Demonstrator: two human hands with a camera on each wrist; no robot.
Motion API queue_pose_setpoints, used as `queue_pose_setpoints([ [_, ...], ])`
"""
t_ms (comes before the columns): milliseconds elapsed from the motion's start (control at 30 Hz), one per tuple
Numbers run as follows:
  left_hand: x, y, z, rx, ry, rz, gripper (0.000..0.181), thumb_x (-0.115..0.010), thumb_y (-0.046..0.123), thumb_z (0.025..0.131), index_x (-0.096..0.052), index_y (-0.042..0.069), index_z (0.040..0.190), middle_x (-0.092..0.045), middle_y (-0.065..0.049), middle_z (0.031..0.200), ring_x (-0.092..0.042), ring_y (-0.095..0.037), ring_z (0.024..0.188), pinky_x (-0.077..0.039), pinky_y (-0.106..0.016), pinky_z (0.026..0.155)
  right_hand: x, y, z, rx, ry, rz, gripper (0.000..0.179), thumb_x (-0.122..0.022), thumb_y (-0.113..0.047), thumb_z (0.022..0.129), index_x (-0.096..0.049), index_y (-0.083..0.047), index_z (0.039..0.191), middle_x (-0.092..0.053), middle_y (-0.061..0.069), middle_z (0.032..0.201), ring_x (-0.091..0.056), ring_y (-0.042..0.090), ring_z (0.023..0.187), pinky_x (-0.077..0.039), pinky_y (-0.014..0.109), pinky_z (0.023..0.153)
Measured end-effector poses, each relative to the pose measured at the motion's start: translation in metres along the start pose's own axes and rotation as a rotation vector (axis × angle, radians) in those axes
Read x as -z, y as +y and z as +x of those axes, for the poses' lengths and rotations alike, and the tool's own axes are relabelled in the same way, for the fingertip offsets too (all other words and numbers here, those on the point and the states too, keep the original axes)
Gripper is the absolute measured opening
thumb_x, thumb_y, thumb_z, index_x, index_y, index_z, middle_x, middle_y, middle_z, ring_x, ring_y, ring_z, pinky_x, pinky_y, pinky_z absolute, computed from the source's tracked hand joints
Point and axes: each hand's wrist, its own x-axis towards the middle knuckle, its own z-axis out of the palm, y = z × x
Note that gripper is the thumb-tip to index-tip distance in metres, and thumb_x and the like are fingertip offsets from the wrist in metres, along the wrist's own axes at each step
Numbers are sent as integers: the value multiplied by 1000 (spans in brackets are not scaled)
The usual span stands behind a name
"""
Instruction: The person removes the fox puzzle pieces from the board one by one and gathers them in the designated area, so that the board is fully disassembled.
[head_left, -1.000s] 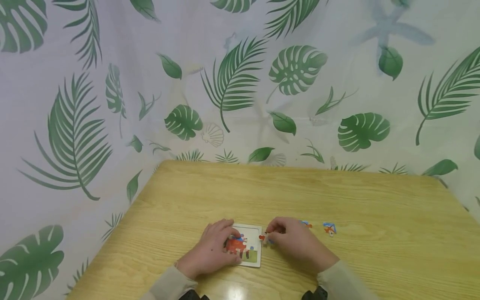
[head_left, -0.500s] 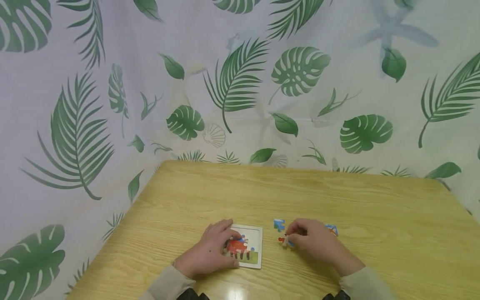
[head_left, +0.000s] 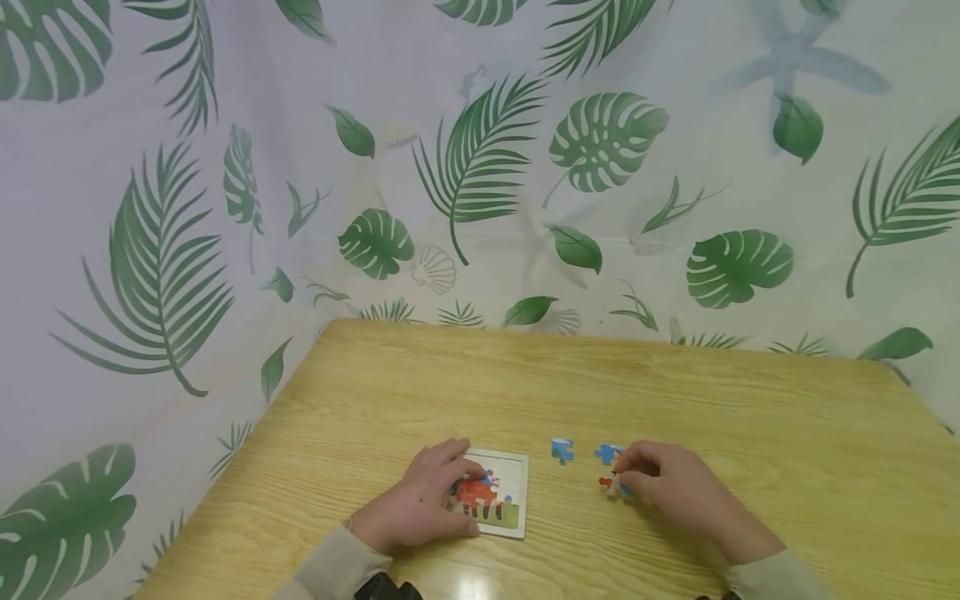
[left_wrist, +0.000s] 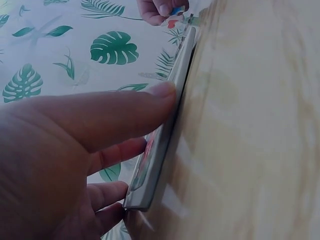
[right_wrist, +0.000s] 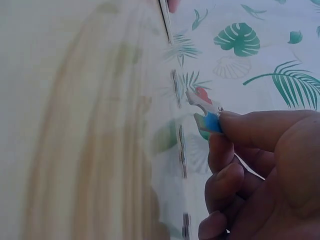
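My left hand (head_left: 422, 502) holds the left side of a small square jigsaw tray (head_left: 524, 500). In the left wrist view its thumb lies on the near edge of the tray (left_wrist: 159, 170) and the fingers reach its other edge. A red animal picture is partly assembled inside; the upper right of the tray shows bare backing, and the hand covers the left part. Right of the tray, my right hand (head_left: 682, 487) pinches a jigsaw piece (right_wrist: 206, 116) between thumb and fingertips, tilted just above the table. The piece shows red, white and blue.
A blue-and-green jigsaw piece (head_left: 561, 450) lies on the wooden table (head_left: 465, 379) right of the tray. Another blue piece (head_left: 607, 453) lies close behind the right fingertips. A leaf-patterned curtain (head_left: 480, 275) stands behind the table and along its left side.
My right hand has moved right, away from the tray's right edge, with the jigsaw piece still pinched. Two loose pieces now show left of and behind it. The left hand stays on the tray.
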Motion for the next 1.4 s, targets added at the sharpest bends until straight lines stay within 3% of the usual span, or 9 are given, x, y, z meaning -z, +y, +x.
queue_pose_setpoints([
  [367,2,-1,1,0,-13,22,58,-80,44,84,-60,24,135,-25,-10,165,-16,-30,152,-11,-54,121,29,30,-19,1,8,-94,12,-66,-25,99,-70,-15,104,-68,-3,106,-58,16,93,-51,34,76],
  [667,-1,-3,1,2,-10,19,59,-80,47,83,-60,27,135,-25,-9,165,-17,-30,152,-14,-57,120,33,49,-29,-1,26,-176,8,-67,-25,98,-72,-19,102,-68,-8,99,-57,14,88,-50,31,74],
  [1033,2,-2,-1,13,-17,15,61,-81,45,82,-59,27,137,-23,-8,166,-16,-32,152,-12,-57,120,28,49,-27,-25,30,-222,4,-68,-21,98,-71,-18,96,-64,-6,93,-55,16,85,-49,40,77],
  [1200,4,-4,-1,32,-33,-17,66,-81,45,83,-56,29,141,-20,-3,167,-15,-31,152,-20,-60,118,27,48,-28,-45,36,-221,3,-68,-19,97,-71,-18,98,-64,-6,93,-55,16,85,-48,40,76],
  [1400,8,-8,-5,48,-31,-65,76,-80,41,83,-49,24,150,-16,-3,168,-14,-27,153,-26,-57,116,27,48,-27,-57,35,-205,8,-67,-26,99,-70,-20,101,-66,-7,96,-56,15,86,-48,39,75],
])
